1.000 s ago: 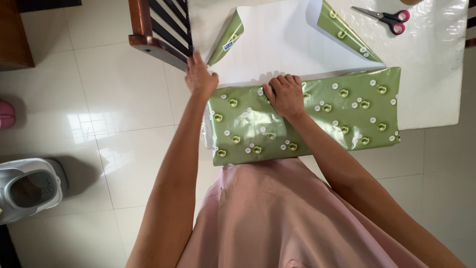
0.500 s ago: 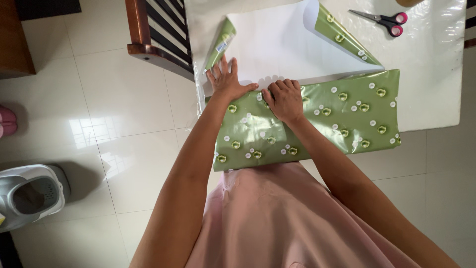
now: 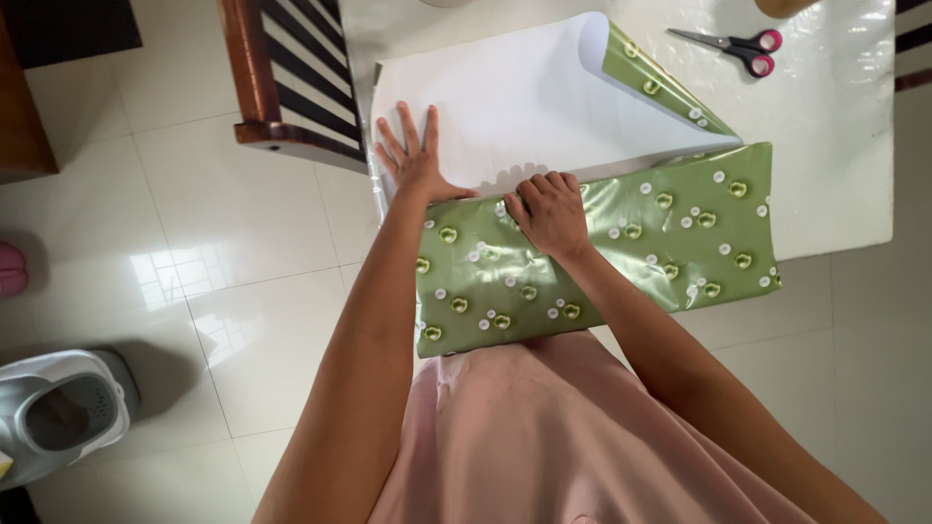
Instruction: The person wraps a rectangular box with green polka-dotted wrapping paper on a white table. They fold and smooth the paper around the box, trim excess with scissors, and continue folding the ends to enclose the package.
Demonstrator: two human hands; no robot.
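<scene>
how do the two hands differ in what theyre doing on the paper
The left hand lies flat with fingers spread; the right hand is curled, knuckles up.
The left hand rests on the white underside of the paper; the right hand presses the green patterned fold at its far edge.
The left hand sits nearer the chair; the right hand is nearer the middle of the fold.
Both are bare and press down on the same sheet.

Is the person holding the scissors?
No, the scissors lie untouched on the table, far from both hands on the green wrapping paper.
</scene>
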